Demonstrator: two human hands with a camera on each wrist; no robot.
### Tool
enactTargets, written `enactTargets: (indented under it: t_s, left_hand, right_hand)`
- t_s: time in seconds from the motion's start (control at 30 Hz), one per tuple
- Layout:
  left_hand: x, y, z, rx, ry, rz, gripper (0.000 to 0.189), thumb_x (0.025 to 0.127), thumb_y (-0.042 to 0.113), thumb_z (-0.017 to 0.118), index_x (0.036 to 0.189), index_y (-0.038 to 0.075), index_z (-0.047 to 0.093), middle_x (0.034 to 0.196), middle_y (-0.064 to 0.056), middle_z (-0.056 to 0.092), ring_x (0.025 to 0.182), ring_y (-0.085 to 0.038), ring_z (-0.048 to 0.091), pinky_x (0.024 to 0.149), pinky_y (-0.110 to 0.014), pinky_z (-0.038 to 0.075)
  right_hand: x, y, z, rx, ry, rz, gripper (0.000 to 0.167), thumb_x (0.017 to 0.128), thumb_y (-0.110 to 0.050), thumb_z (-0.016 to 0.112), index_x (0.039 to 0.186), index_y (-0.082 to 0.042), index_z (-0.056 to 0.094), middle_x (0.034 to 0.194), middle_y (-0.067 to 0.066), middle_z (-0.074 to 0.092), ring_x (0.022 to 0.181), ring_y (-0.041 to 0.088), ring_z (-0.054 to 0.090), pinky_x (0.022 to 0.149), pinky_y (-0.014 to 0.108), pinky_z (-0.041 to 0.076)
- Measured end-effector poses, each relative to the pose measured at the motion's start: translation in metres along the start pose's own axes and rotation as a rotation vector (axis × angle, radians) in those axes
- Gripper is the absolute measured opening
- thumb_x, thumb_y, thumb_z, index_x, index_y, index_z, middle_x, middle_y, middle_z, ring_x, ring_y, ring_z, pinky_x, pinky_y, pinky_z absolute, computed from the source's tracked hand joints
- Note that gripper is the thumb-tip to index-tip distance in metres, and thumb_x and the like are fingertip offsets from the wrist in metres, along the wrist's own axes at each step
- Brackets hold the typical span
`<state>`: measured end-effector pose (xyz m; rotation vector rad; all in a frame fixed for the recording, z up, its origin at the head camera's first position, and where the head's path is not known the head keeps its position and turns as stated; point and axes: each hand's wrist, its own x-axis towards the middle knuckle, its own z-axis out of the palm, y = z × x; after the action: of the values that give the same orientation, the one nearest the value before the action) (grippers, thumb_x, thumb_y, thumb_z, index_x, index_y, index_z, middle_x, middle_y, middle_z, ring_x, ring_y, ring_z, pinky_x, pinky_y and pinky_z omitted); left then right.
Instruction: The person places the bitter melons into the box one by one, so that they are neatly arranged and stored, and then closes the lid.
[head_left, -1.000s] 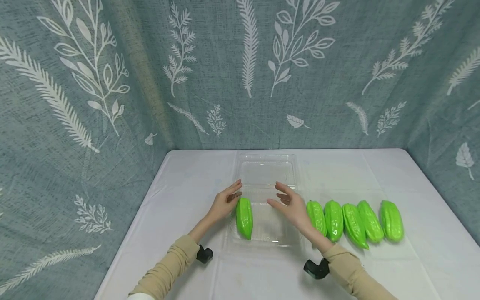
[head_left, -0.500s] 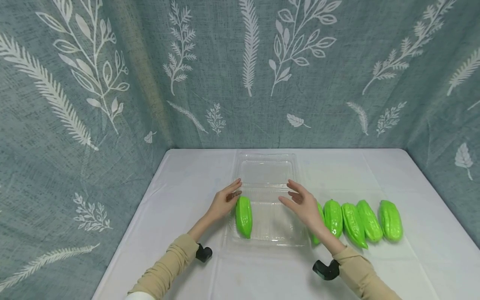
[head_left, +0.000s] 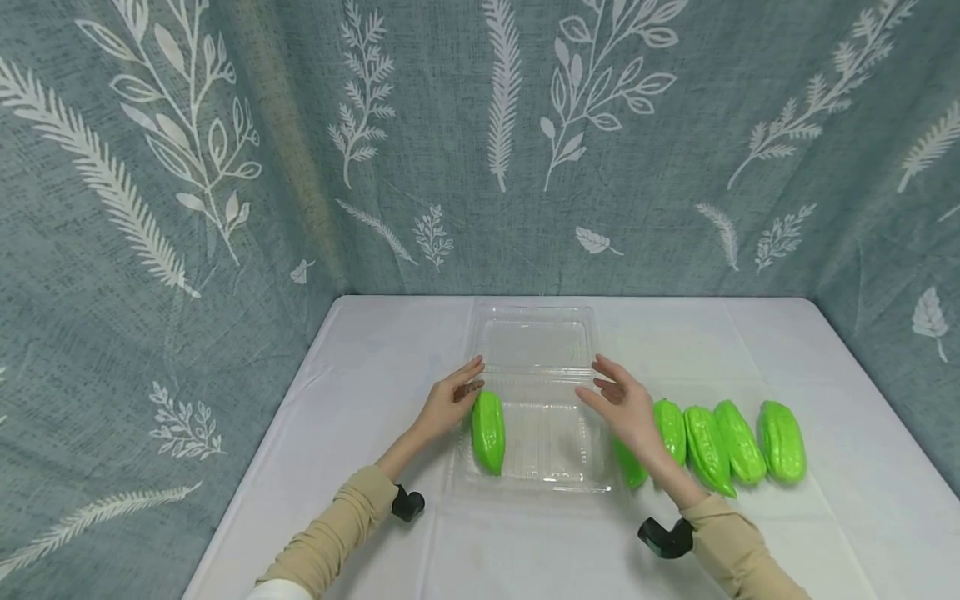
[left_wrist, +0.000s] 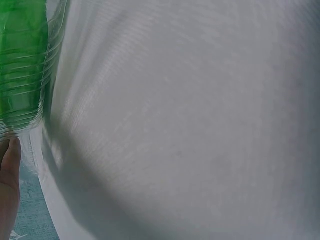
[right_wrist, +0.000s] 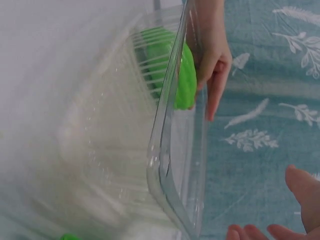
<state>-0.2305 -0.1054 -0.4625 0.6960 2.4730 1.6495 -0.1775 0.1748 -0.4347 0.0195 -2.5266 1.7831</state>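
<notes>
A clear plastic clamshell box (head_left: 551,437) lies open, its lid (head_left: 536,342) folded back. Inside, along the left wall, rests one shiny green ridged gourd-like piece (head_left: 489,435). My left hand (head_left: 445,407) is at the box's left edge by the top of that piece; a finger (left_wrist: 11,160) reaches the outer corner in the left wrist view. Its fingers are fairly straight. My right hand (head_left: 628,410) hovers by the box's right edge with fingers spread and nothing in them. In the right wrist view, its thumb (right_wrist: 302,185) stands apart from the fingers.
Several more green gourd-like pieces (head_left: 705,446) lie in a row to the right of the box, one partly hidden under my right hand. A white cloth (head_left: 525,550) covers the table. A patterned blue-green curtain (head_left: 450,150) encloses the back and sides.
My right hand has moved right, from above the box's interior to its right edge, and now overlaps the nearest loose green pieces. My left hand and the piece in the box have stayed put.
</notes>
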Motion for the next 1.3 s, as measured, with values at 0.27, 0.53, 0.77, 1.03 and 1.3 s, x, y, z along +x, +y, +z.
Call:
enactTargets:
  t_s: [0.27,0.53,0.77,1.03,1.3]
  left_hand:
    - [0.001,0.002,0.000,0.010,0.001,-0.006,0.045,0.089,-0.014,0.047,0.133,-0.015,0.042,0.148,-0.026,0.032,0.117,-0.042,0.056,0.104,-0.042,0.044]
    - [0.000,0.002,0.000,0.000,-0.002,0.001,0.044,0.090,-0.014,0.047,0.133,-0.016,0.041,0.148,-0.027,0.032,0.118,-0.043,0.055,0.104,-0.045,0.044]
    - [0.000,0.002,0.000,-0.007,0.002,0.011,0.044,0.089,-0.014,0.046,0.133,-0.017,0.041,0.148,-0.028,0.032,0.117,-0.044,0.055,0.103,-0.045,0.045]
    - [0.000,0.002,0.001,0.001,0.008,0.019,0.044,0.089,-0.015,0.047,0.133,-0.017,0.041,0.147,-0.030,0.032,0.116,-0.044,0.056,0.102,-0.048,0.045]
    - [0.000,0.002,0.001,-0.015,0.001,0.017,0.045,0.089,-0.015,0.047,0.133,-0.016,0.041,0.147,-0.029,0.032,0.117,-0.045,0.055,0.103,-0.047,0.045]
  right_hand:
    - [-0.003,0.001,-0.013,-0.023,0.018,0.001,0.066,0.090,-0.024,0.065,0.144,-0.001,0.035,0.144,0.022,0.043,0.129,0.039,0.047,0.111,0.045,0.040]
    - [-0.004,0.006,-0.027,-0.068,0.059,0.001,0.066,0.091,-0.024,0.063,0.145,-0.001,0.034,0.144,0.022,0.044,0.128,0.038,0.048,0.109,0.045,0.042]
    - [-0.007,0.011,-0.041,-0.091,0.090,0.013,0.068,0.092,-0.028,0.063,0.146,-0.001,0.032,0.145,0.022,0.042,0.128,0.038,0.048,0.107,0.044,0.043]
    - [-0.011,0.015,-0.055,-0.107,0.107,0.038,0.069,0.092,-0.029,0.061,0.147,0.000,0.029,0.146,0.023,0.040,0.128,0.039,0.047,0.107,0.043,0.042]
    - [-0.014,0.020,-0.069,-0.105,0.133,0.049,0.069,0.093,-0.029,0.060,0.148,-0.002,0.027,0.148,0.022,0.038,0.130,0.038,0.045,0.106,0.028,0.044]
